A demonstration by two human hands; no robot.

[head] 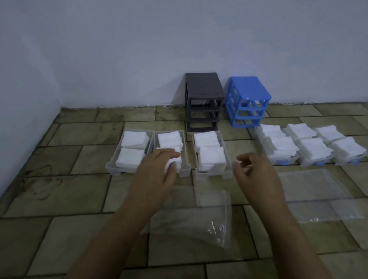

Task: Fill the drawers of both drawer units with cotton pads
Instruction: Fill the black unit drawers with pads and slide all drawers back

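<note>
Your left hand (156, 168) reaches palm down into the middle drawer (184, 171), fingers curled on a pad stack (172, 161); your right hand (257, 172) hovers loosely curled, empty.

A single wide-angle view from a camera worn on the person's head, looking forward and steeply down at a tiled floor (67, 196). Both forearms reach into the frame from the bottom edge, with the left hand (158, 170) and right hand (257, 174) close to the lens near the centre. Beyond the hands lie the trays of white pads (131, 150). Farthest off, a dark drawer unit (203, 101) and a blue drawer unit (247, 100) stand against the pale wall (143, 35) filling the upper half.
</note>
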